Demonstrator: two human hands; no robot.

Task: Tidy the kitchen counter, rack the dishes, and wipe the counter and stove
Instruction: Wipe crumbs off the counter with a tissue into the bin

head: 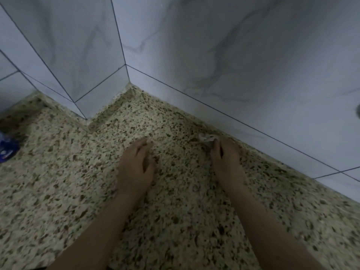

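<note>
Both hands rest low over a speckled beige granite counter (58,191) near a tiled corner. My right hand (226,160) pinches a small pale scrap (207,140), which looks like crumpled wrapper or paper, close to the wall's base. My left hand (136,164) hovers just over the counter with its fingers loosely curled and apart, nothing in it. The image is dim and blurred, so the scrap's material is unclear.
White marbled wall tiles (233,55) rise behind the counter and form a jutting corner at the left. A blue wrapped object (7,151) lies at the far left edge. A dark round fitting (358,111) shows on the wall at the right edge.
</note>
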